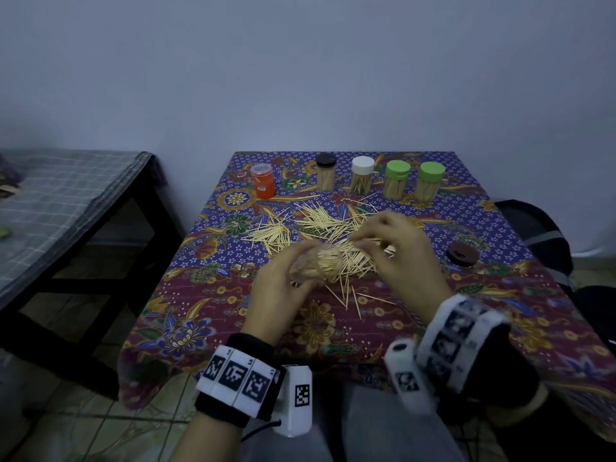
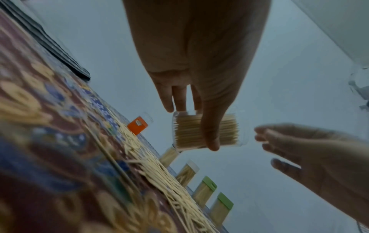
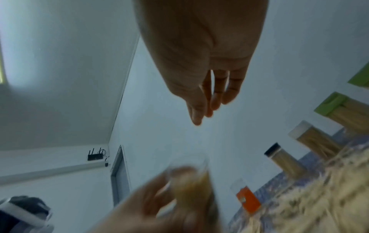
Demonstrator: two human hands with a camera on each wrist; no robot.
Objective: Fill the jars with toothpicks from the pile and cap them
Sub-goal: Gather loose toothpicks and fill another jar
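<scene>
- Your left hand (image 1: 276,288) grips a clear jar (image 1: 315,263), thumb and fingers wrapped round its body, and holds it tipped on its side above the table (image 1: 500,228).
- That jar is packed with toothpicks; in the left wrist view (image 2: 205,131) its mouth points at your right hand.
- Your right hand (image 1: 396,248) hovers just beside the jar's mouth, fingertips drawn together as if pinching; the view is too blurred to tell whether they hold toothpicks.
- The loose pile of toothpicks (image 1: 320,221) lies spread under and beyond both hands.
- Past the pile, well apart from your hands, four filled jars stand capped in a row: black cap (image 1: 326,160), white cap (image 1: 362,165), two green caps (image 1: 398,170) (image 1: 432,171).
- Left of that row stands an orange-labelled jar (image 1: 263,181).
- A dark lid (image 1: 461,253) lies flat on the table to the right of your right hand.
</scene>
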